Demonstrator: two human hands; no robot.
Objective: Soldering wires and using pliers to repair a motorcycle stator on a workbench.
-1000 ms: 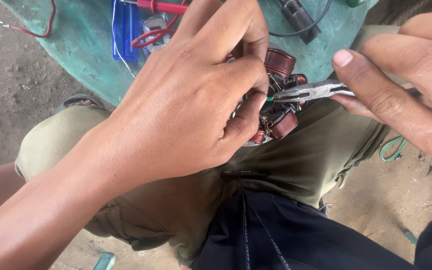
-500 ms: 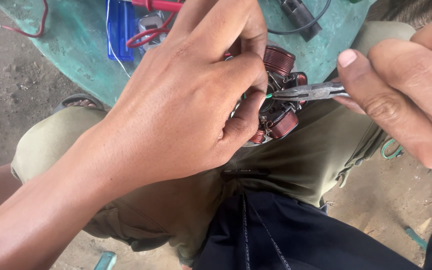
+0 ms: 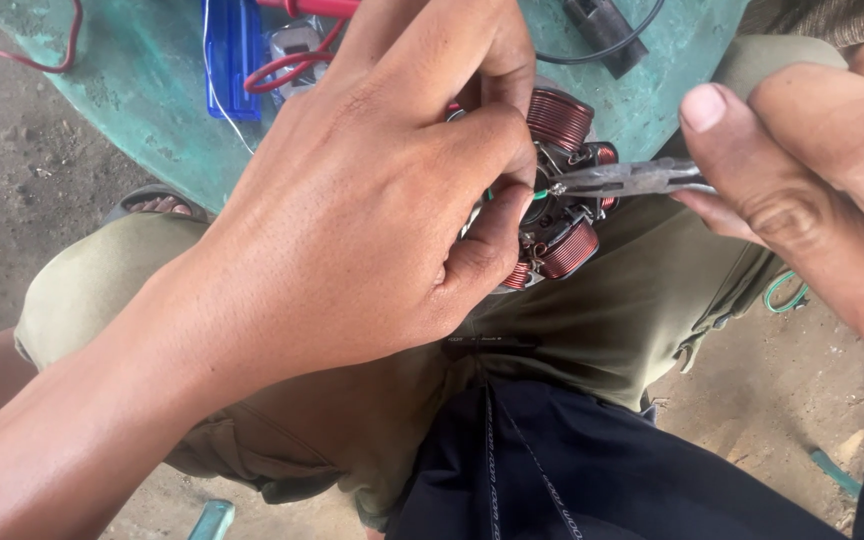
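Left hand clamped around the copper-wound stator, held over the lap just off the green bench. Right hand closed on needle-nose pliers, tips at the winding core. Little changed since a second ago: same grip, pliers barely shifted, work apparently ongoing. Most coils hidden behind fingers; whatever the plier tips pinch impossible to make out.

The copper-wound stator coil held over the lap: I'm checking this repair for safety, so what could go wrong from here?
1. The needle-nose pliers tips sit right beside the left hand fingertips, so a slip could pinch or jab them.
2. The tips work among the stator coil windings; a scrape may nick the thin copper wire.
3. The coil rests only in the hands above the lap, so it could twist or drop.
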